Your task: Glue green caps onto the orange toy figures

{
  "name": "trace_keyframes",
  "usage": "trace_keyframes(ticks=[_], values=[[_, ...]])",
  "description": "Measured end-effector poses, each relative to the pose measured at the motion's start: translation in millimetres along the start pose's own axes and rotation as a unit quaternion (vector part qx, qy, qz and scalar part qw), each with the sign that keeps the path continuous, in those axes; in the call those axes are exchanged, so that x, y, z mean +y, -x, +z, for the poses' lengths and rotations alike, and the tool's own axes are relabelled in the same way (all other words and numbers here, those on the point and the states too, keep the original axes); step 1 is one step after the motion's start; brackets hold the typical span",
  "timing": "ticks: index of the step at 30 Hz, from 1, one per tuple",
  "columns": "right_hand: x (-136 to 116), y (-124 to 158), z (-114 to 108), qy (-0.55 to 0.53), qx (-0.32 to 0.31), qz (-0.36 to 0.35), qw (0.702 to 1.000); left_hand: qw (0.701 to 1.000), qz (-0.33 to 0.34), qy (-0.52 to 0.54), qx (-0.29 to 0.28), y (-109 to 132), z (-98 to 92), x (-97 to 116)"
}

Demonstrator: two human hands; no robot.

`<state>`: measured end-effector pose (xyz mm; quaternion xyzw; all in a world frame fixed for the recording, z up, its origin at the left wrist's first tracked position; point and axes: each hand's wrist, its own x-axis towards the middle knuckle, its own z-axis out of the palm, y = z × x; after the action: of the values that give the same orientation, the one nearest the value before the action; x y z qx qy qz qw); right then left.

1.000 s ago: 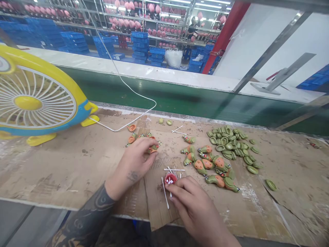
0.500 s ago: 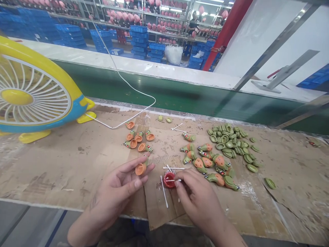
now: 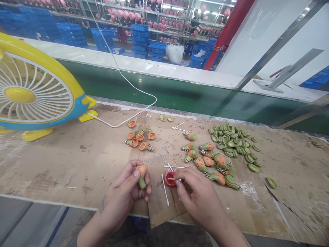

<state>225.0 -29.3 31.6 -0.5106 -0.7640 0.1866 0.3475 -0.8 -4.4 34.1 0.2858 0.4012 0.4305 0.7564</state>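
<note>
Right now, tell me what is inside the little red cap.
The tip of a cotton swab, pinched in the right hand, lies across the opening of the red cap. Whatever else it holds is too small to tell.

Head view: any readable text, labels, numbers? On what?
None readable.
Yellow and blue plastic fan: no lettering shows.
Stacked blue plastic crates: too small to tell.
Orange and green toy piece in the left hand: no words.
White cotton swab in the right hand, small red cap: blank.
</note>
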Motion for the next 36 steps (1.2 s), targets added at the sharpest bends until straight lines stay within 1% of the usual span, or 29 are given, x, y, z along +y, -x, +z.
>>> trace_keyframes(ticks=[2, 3, 7, 9, 12, 15, 18, 20, 22, 24, 25, 27, 30, 32, 33, 36], values=[[0.2, 0.5, -1.4, -0.003, 0.009, -0.007, 1.0, 1.0, -0.011, -0.011, -0.014, 0.9, -0.7, -1.7], [0.0, 1.1, -2.3, -0.003, 0.023, -0.008, 1.0, 0.999, -0.015, -0.025, -0.025, 1.1, -2.0, -2.7], [-2.4, 4.8, -4.8, -0.021, 0.105, -0.02, 0.994, 0.991, -0.008, -0.105, -0.085, 1.8, -9.4, -4.1], [-3.4, 6.9, -4.5, -0.023, 0.106, -0.022, 0.994, 0.987, 0.009, -0.137, -0.084, 2.6, -12.1, -3.1], [-3.9, 9.3, -2.6, -0.02, 0.096, -0.013, 0.995, 0.985, 0.02, -0.161, -0.054, 3.9, -14.2, -3.0], [-4.1, 10.6, -0.9, -0.023, 0.119, -0.013, 0.993, 0.986, 0.035, -0.163, -0.029, 4.0, -14.6, -6.3], [-4.3, 11.3, 0.3, -0.024, 0.11, -0.012, 0.994, 0.99, 0.045, -0.136, -0.008, 3.8, -13.8, -9.4], [-4.3, 11.9, 0.6, -0.026, 0.116, -0.011, 0.993, 0.997, 0.015, -0.077, 0.001, 5.1, -12.8, -9.3], [-4.3, 13.2, 0.3, -0.025, 0.123, -0.008, 0.992, 1.0, -0.028, -0.008, -0.006, 7.6, -12.2, -7.6], [-4.1, 14.8, -0.2, -0.022, 0.127, -0.004, 0.992, 0.998, -0.051, 0.027, -0.019, 9.8, -12.9, -6.3], [-3.8, 15.4, -0.3, -0.021, 0.133, -0.003, 0.991, 0.998, -0.049, 0.03, -0.024, 10.4, -13.8, -6.4], [-2.9, 16.0, 0.3, -0.018, 0.14, -0.001, 0.99, 0.999, -0.022, 0.018, -0.027, 9.7, -16.7, -8.7], [-0.9, 15.5, 3.0, -0.012, 0.125, 0.006, 0.992, 0.998, 0.019, -0.001, -0.06, 5.4, -20.9, -14.9], [0.0, 15.0, 5.1, -0.011, 0.124, 0.012, 0.992, 0.996, 0.019, -0.021, -0.086, 3.2, -21.6, -17.7], [0.1, 14.9, 5.9, -0.011, 0.127, 0.013, 0.992, 0.995, 0.014, -0.034, -0.09, 3.0, -21.2, -18.1], [0.1, 15.5, 6.6, -0.008, 0.134, 0.01, 0.991, 0.996, 0.004, -0.059, -0.065, 6.1, -18.2, -16.0]])
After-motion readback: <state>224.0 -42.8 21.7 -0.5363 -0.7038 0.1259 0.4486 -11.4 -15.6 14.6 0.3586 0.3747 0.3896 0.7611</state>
